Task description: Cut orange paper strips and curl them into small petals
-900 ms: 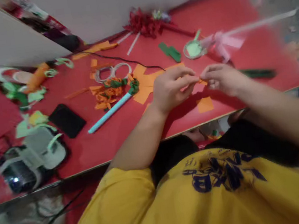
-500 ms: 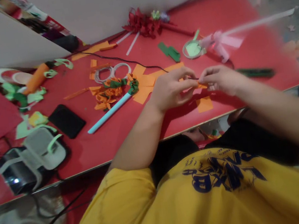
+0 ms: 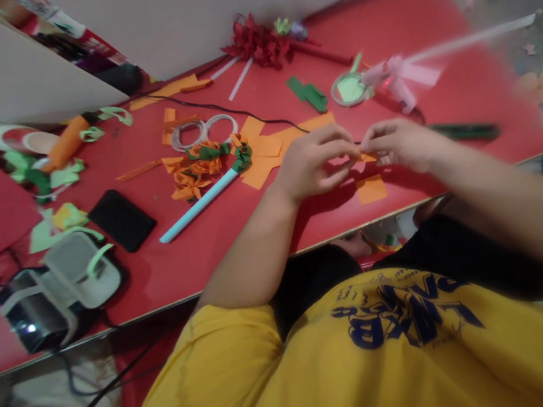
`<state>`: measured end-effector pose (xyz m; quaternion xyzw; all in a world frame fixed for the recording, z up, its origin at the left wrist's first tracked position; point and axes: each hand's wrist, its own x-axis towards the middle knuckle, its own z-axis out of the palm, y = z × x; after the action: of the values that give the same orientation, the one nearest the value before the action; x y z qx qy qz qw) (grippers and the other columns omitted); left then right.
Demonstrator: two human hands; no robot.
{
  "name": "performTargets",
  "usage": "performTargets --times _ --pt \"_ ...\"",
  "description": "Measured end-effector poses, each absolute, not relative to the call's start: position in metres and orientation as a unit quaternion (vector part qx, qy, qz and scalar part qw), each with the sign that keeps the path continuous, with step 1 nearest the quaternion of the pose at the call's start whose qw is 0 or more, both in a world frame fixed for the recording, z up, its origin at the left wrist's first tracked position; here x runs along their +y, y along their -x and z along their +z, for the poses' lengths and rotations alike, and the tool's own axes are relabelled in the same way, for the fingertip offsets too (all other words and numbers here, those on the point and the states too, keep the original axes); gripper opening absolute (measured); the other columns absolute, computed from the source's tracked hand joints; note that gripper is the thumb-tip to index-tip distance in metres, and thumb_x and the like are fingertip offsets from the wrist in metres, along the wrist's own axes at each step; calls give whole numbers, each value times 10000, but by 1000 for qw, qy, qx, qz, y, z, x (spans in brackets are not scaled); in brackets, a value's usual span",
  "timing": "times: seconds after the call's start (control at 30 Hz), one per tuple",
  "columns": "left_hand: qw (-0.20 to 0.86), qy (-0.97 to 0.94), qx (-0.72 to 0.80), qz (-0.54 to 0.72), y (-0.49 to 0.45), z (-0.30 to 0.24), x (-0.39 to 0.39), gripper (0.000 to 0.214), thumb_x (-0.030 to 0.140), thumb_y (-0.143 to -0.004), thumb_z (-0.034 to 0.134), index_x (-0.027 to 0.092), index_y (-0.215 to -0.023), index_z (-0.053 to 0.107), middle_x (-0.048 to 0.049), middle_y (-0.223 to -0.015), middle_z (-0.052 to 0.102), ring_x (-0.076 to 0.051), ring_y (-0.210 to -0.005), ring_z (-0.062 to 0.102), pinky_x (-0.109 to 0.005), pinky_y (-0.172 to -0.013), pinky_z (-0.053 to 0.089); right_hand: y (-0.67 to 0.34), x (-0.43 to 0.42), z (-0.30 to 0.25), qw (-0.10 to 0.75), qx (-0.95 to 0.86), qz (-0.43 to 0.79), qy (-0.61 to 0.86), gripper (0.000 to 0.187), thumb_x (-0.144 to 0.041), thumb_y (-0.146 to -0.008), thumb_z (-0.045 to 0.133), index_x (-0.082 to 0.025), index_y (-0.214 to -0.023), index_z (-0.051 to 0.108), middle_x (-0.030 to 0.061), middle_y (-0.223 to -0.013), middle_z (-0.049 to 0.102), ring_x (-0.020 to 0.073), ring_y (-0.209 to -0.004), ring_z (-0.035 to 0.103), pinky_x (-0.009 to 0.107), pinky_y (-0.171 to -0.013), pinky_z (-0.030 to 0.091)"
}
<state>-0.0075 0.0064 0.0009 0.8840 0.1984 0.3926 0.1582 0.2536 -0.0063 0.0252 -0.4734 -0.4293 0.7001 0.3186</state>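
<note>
My left hand (image 3: 321,161) and my right hand (image 3: 397,145) meet fingertip to fingertip above the red table (image 3: 325,226). Pinched between them is a small piece of orange paper (image 3: 367,157), mostly covered by the fingers. Just below, a square of orange paper (image 3: 371,189) lies flat near the table's front edge. Behind my left hand several orange paper pieces (image 3: 264,150) overlap. Left of these rests a light blue paper stem (image 3: 201,203) beside orange paper flowers (image 3: 198,166) with green paper.
A pink glue gun (image 3: 393,78) and a dark green cutter (image 3: 463,131) lie to the right. Rolls of tape (image 3: 221,129) sit behind the flowers. Red paper flowers (image 3: 259,40) are at the back. A black phone (image 3: 122,219) and an open case (image 3: 78,267) stand left.
The fingers have shifted only slightly around the small orange paper. Everything else on the table stays in place.
</note>
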Motion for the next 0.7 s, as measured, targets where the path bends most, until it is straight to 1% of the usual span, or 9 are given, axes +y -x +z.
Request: performTargets --times 0.1,0.17,0.33,0.5,0.6,0.7 --pt "189 -864 216 415 7 -4 9 137 340 -1081 781 282 -1145 888 -75 -1051 867 -194 -844 806 -317 -746 630 -254 -6 27 326 -423 704 468 310 -200 -742 1117 -228 -729 808 -10 -721 688 129 -678 596 276 -668 564" --pt "196 -853 223 429 6 -7 10 125 310 -1068 782 268 -1127 884 -69 -1022 868 -180 -808 791 -298 -716 623 -254 -7 28 328 -419 709 463 310 -216 -724 1121 -223 -736 812 -12 -720 684 127 -683 594 271 -672 562" --pt "198 -841 226 450 4 -6 8 112 239 -1023 795 262 -1103 869 -86 -1110 893 -200 -912 826 -302 -744 649 -255 -7 30 335 -424 708 454 332 -246 -693 1135 -224 -745 807 -15 -729 712 126 -691 595 260 -665 550" --pt "201 -833 215 469 3 -6 7 141 163 -995 788 261 -1080 845 -81 -1126 902 -213 -981 842 -297 -734 631 -256 -6 32 336 -479 673 453 327 -272 -762 1131 -229 -797 808 -14 -757 750 134 -714 630 270 -695 547" --pt "197 -831 229 467 3 -7 7 120 198 -1003 797 265 -1085 854 -81 -1099 901 -216 -960 836 -306 -719 623 -257 -6 31 346 -515 647 443 320 -312 -824 1115 -235 -818 804 -21 -729 739 136 -699 620 272 -675 518" --pt "193 -823 237 478 1 -8 6 99 272 -1027 809 277 -1101 874 -79 -1059 895 -200 -889 815 -307 -691 608 -257 -6 30 367 -542 620 434 302 -310 -868 1100 -236 -837 808 -15 -747 756 141 -706 630 283 -690 526"
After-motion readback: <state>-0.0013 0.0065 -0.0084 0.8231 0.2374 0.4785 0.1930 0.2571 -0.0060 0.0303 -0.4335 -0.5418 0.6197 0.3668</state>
